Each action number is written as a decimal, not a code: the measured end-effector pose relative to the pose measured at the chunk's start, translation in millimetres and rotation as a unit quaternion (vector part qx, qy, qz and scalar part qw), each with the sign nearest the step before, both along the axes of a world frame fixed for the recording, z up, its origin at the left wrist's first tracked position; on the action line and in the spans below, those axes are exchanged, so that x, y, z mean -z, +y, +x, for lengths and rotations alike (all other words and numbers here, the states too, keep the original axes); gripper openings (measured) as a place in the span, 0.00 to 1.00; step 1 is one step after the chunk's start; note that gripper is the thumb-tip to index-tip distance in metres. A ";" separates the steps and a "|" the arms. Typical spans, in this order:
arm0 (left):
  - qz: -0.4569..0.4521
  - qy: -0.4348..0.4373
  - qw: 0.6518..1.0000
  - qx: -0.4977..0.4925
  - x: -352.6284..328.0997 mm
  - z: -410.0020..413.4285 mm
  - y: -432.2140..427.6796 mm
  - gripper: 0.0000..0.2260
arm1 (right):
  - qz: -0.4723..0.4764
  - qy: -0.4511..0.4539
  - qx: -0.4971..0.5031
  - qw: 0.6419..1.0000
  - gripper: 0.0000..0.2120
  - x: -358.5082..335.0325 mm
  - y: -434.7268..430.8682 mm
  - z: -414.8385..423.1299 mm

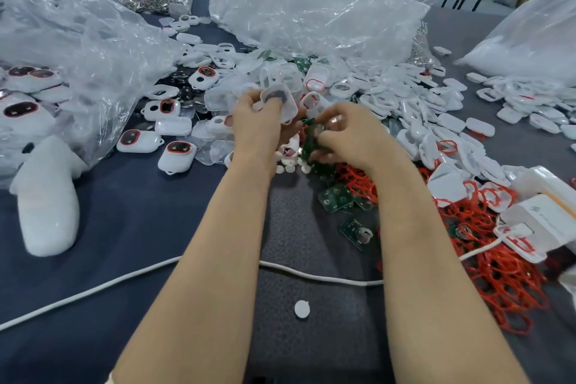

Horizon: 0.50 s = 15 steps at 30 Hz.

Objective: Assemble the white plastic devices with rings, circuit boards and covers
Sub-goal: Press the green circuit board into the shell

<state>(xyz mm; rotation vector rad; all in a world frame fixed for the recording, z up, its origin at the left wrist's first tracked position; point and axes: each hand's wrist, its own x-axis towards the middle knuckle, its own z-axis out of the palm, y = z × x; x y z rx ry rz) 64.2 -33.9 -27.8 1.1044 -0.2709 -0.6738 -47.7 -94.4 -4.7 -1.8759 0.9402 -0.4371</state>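
- Two bare forearms reach in from the bottom edge, nearest the camera, and meet over the middle of the worktop (140, 212), which is covered in dark blue-grey cloth.
- Crumpled clear plastic bags (311, 9) rise at the far side and along the left, one of them lying half over finished units.
- White covers (436, 103) lie in a wide loose heap from behind the hands out to the right.
- Red rings (498, 274) form a tangled pile at the right, just beside the right forearm.
- White padded bundle (46, 203) lies at the left edge, tilted.
- White cable (93, 290) runs across the near worktop and passes under both forearms.
- Finished devices (138, 141) with red-rimmed dark windows sit left of the hands, several of them side by side.
- Left hand (258, 121) has its fingers curled round a white shell (279, 101), held up off the worktop with its dark inside towards the camera.
- Right hand (349, 131) pinches a green circuit board (311, 140) close beside the shell; blur hides whether the two parts touch.
- Spare circuit boards (336, 196) lie between the forearms and under the right wrist.
- Small white disc (301, 309) rests alone on the worktop between the forearms, near the camera.
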 end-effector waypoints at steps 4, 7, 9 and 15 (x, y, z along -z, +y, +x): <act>0.016 -0.043 0.998 0.033 2.9 -3.1 -2.1 0.07 | 0.063 -0.199 0.078 0.975 0.13 6.6 -9.0 1.1; 0.054 -0.086 0.994 0.049 6.4 -4.8 -3.8 0.07 | 0.069 -0.251 0.106 0.960 0.13 13.9 -11.4 3.2; 0.058 -0.098 0.992 0.049 8.2 -5.5 -4.8 0.08 | 0.061 -0.260 0.120 0.956 0.12 17.4 -13.1 2.1; 0.067 -0.055 0.992 0.093 7.6 -10.0 -7.2 0.06 | 0.036 -0.261 0.128 0.956 0.16 19.9 -11.8 1.1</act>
